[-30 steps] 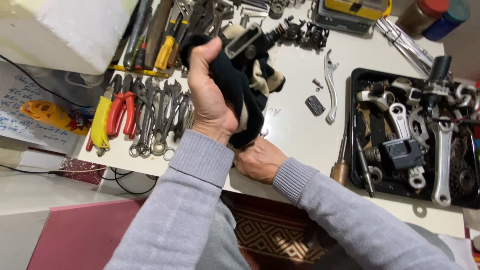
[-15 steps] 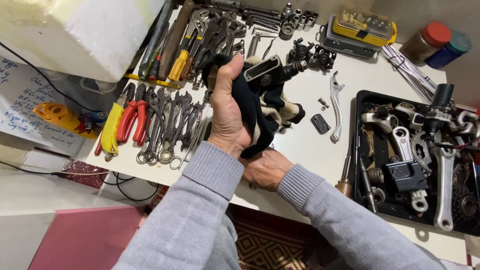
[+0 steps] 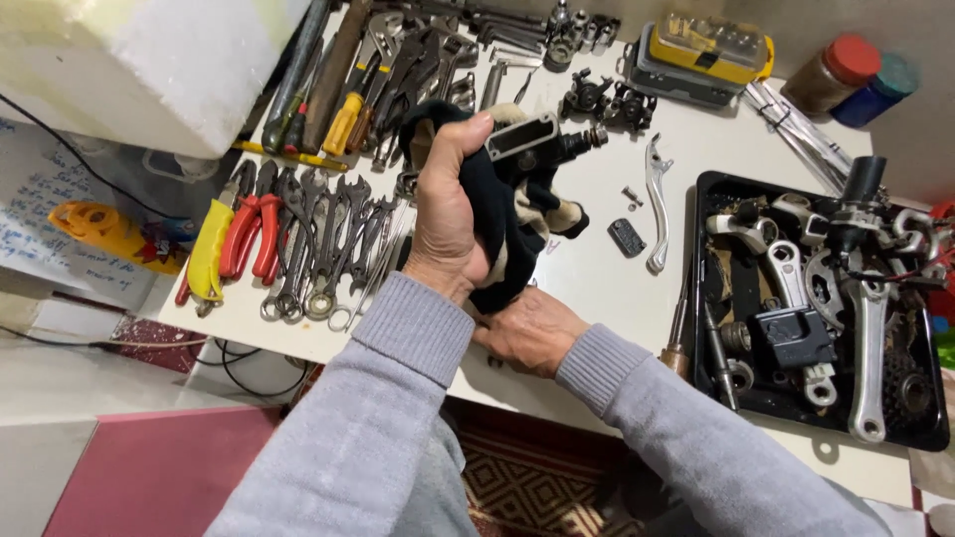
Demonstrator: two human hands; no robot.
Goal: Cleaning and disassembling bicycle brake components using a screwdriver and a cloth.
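Two hands work over a white bench crowded with tools. The left hand is raised and clenched around one black cloth, its fingers curled over the top; one grey metal part, with a slot in its face and a dark stub at the end, juts from the cloth just beside the fingertips. The right hand lies lower, at the bench's near edge, fingers closed on the cloth's hanging tail. The cloth thus runs between both hands, the part above the right hand and against the left.

To the left lies a row of spanners, too overlapped to count, beside two pliers, one red-handled, one yellow. One silver lever rests alone right of the hands, near one small black block. One black tray at right holds cranks and other parts. Two jars, red-lidded and blue-lidded, stand at the far corner beside one yellow case.
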